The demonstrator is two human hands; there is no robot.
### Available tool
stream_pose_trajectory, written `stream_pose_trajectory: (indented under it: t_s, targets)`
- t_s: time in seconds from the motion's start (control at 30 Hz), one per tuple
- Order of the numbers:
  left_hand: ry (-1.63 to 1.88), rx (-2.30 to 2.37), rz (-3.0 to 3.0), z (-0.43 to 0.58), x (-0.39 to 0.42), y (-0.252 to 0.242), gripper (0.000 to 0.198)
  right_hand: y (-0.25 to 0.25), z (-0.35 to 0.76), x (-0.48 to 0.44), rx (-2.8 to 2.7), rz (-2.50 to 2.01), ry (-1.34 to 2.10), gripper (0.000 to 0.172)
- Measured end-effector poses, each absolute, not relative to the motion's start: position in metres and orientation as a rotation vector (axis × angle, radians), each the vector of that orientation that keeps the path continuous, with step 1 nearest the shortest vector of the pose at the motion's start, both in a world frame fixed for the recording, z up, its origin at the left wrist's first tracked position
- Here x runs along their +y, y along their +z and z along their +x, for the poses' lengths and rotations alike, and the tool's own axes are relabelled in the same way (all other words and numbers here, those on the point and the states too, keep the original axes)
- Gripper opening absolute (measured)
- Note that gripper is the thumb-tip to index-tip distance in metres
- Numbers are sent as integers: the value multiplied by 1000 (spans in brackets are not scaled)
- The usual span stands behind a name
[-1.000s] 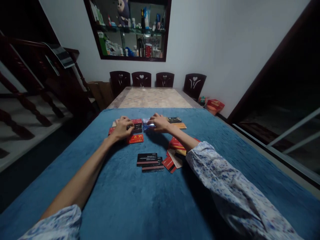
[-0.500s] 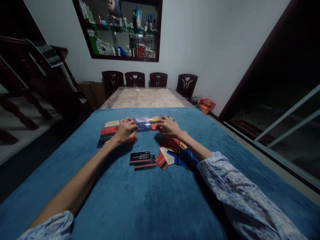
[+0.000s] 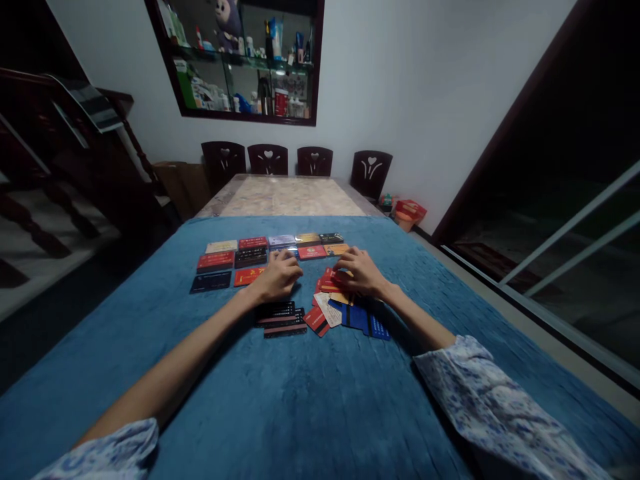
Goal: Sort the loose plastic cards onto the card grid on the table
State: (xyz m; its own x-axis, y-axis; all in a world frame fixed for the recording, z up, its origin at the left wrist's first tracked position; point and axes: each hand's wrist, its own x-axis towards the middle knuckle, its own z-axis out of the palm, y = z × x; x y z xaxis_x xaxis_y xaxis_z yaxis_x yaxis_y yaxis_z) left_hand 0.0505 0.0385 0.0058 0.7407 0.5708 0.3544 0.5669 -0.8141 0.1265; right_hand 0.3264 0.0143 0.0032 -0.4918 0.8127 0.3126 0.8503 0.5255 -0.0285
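Head view: right grip [image 3: 363, 272] partly hides loose cards [image 3: 329, 309]; chairs [image 3: 306, 164] behind table [image 3: 290, 195]

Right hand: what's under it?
Red rectangular plastic cards show partly beneath the right hand; a yellow-orange rectangular card shows lower in the frame. Anything under the palm is covered.

Both your hands are extended in front of you at about equal reach, apart, with a gap between them. Your left hand [image 3: 281, 275] is turned palm-down, its back uppermost and its fingers bent; its palm is hidden from view. Your left forearm [image 3: 200, 350] runs forward and inward from the lower left, bare below the bunched cuff. Your right hand [image 3: 361, 272] is also palm-down, fingers curled and directed leftward, grip not verifiable. Your right forearm [image 3: 420, 317] angles inward from the lower right, bare between wrist and sleeve [image 3: 495, 393].
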Motion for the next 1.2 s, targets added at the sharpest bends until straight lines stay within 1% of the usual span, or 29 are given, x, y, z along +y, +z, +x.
stream_pose_trajectory:
  t_s: [0.27, 0.53, 0.7, 0.87, 1.0, 1.2]
  targets:
    - [525, 873, 2901, 85, 30, 0, 23, -9, 345, -6, -2391, -1402, -126, 27]
    - [514, 839, 2848, 105, 32, -3, 23, -11, 352, -16, -2367, -1399, -81, 30]
    - [428, 826, 2824, 110, 30, -3, 27, -17, 355, -18, -2407, -1365, -52, 37]
    - [459, 832, 2815, 111, 31, -9, 31, -21, 360, -18, -2429, -1326, -15, 41]
    - [487, 847, 2805, 112, 33, -15, 29, -21, 361, -18, -2457, -1296, 13, 44]
    - [527, 734, 2898, 108, 33, -17, 26, -22, 362, -18, -2455, -1256, 11, 39]
